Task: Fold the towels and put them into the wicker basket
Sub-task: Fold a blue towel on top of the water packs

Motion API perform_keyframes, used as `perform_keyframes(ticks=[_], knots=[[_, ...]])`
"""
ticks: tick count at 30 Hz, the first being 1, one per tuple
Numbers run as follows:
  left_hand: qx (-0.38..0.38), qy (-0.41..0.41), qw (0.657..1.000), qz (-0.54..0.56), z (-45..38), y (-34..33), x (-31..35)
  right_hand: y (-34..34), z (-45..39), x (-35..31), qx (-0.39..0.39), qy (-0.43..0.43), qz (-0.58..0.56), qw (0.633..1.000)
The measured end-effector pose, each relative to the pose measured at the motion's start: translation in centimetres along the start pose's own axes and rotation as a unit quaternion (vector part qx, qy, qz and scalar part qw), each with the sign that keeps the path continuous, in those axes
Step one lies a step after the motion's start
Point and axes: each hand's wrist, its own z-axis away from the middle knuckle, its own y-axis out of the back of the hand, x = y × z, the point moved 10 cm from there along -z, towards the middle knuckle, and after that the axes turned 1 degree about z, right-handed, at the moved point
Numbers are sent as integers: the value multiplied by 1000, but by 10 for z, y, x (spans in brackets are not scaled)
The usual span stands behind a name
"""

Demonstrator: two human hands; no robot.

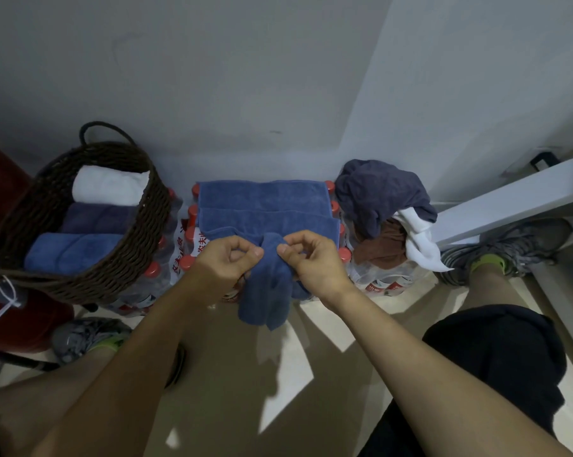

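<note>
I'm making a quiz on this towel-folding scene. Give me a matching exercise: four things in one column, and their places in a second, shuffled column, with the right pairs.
Things
1. white rolled towel
2. blue towel
3. grey towel
4. wicker basket

Places
A. heaped on the pile at the right
B. on the left, atop bottle packs
C. inside the basket, nearest the wall
D. spread in the middle, pinched by the left hand and right hand

Pairs: 1-C, 2-D, 3-A, 4-B
</note>
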Motion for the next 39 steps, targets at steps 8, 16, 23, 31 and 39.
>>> perform_keyframes(ticks=[8,16,23,31,39], knots=[[-59,120,985,112,11,-29,-30,-7,2,-9,-46,35,-16,998],[-57,78,995,7,13,1,1,19,-4,13,37,-41,25,998],[36,30,998,-45,9,24,27,5,8,-14,-1,22,77,997],[39,24,993,110,9,10,44,-21,27,-31,-61,44,-42,996],[53,-176,969,-165,18,9,92,-3,27,-58,-37,100,-93,990]])
